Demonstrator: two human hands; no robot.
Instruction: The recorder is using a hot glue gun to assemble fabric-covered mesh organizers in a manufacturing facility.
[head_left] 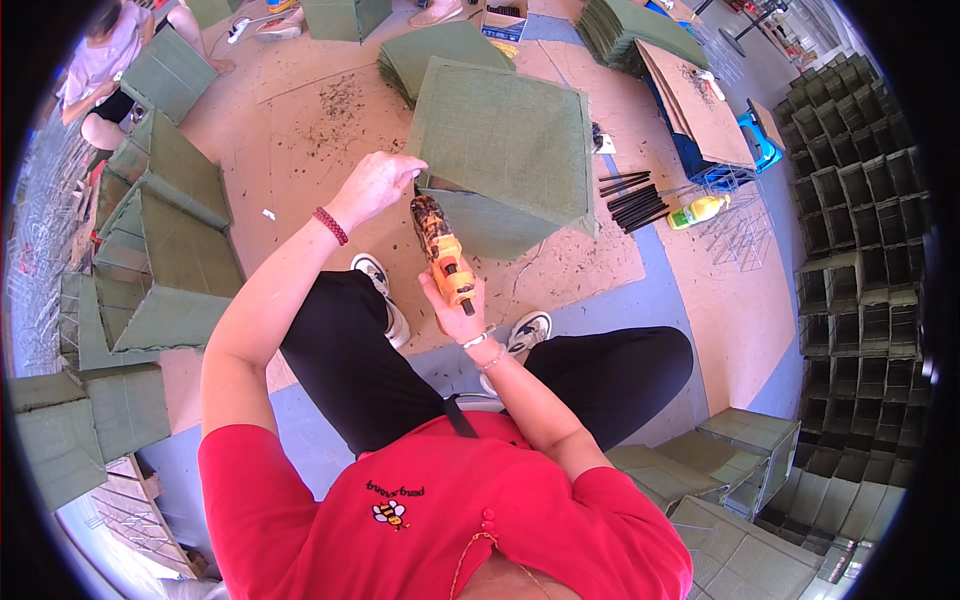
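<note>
In front of me stands a green fabric-covered box [505, 140], one corner pointing toward my knees. My left hand [378, 187] has its fingers pinched on the fabric edge at the box's near left corner. My right hand [458, 312] is wrapped round an orange hot glue gun [440, 240], soiled dark toward its front. A dark glue stick pokes out of its back end. The gun's nozzle is up against the same corner, just below my left fingers; the exact contact is hidden.
Black glue sticks [635, 205] and a yellow bottle [698, 211] lie to the right. Stacked green panels [640, 35] stand behind. Green boxes [170, 270] line the left, and tall stacks [860, 200] the right. Another person [110, 70] sits far left. Cardboard [330, 110] with dark scraps covers the floor.
</note>
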